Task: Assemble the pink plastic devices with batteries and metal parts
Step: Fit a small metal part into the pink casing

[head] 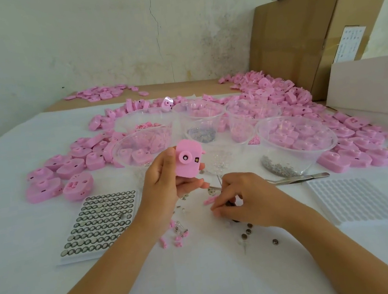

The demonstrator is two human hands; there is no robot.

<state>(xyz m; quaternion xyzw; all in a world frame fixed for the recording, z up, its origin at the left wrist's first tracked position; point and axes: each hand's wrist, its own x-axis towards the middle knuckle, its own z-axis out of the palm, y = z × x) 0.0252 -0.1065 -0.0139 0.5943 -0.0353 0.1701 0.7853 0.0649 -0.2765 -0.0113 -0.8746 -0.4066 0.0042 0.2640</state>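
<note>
Gripping of pink device is done by L hand, raised off cloth, lens side facing the person. R hand is set low on cloth, just below-right of it, fingers curled on small dark part, type unclear. Next move judged up-left.

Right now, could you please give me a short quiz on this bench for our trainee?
1. True or false: the left hand holds a pink device above the table.
2. The battery tray lies: A) left of both hands; B) right of both hands; C) inside a bowl.
3. Which metal tool lies on the table beyond the right hand, to its right?

Key: 1 true. 2 A. 3 the tweezers.
</note>
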